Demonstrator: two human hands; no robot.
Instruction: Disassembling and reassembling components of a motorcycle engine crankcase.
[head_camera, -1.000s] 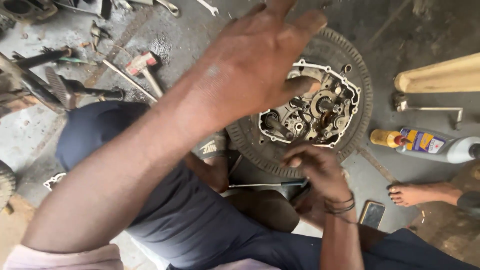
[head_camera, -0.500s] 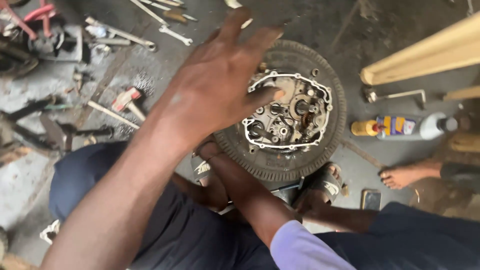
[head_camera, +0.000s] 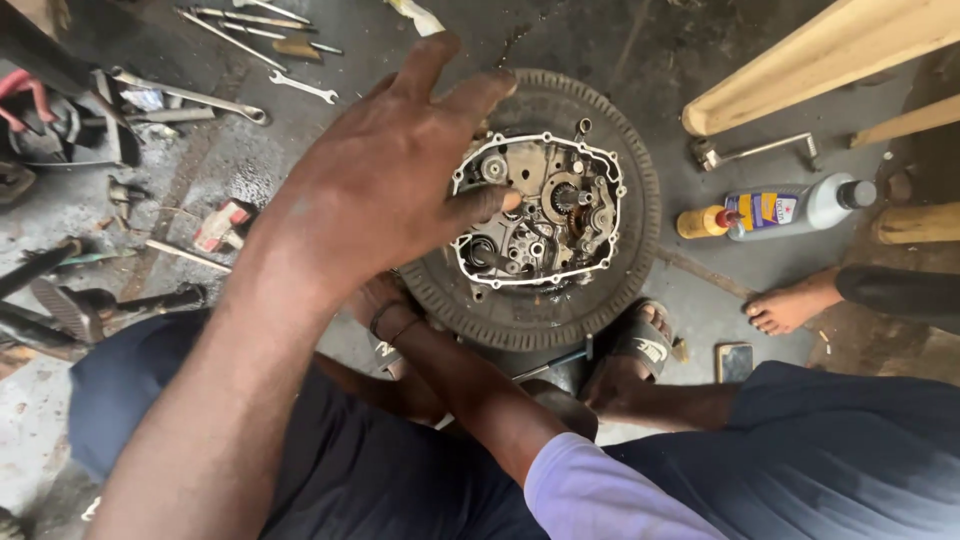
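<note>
Left of the engine case (head_camera: 540, 205), wrenches (head_camera: 190, 97) are scattered on the floor (head_camera: 700, 290). The left hand (head_camera: 385, 175) is spread above the case's left edge, fingers apart, nothing gripped. The case is seated on a tyre (head_camera: 545, 320). The right hand (head_camera: 385, 310) is tucked below-left of the case, its grip hidden. An oil bottle (head_camera: 780, 210) is laid right of the case.

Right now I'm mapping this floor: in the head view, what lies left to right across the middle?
Red-and-white tool → left hand → open engine case → yellow-capped bottle → another person's bare foot.
</note>
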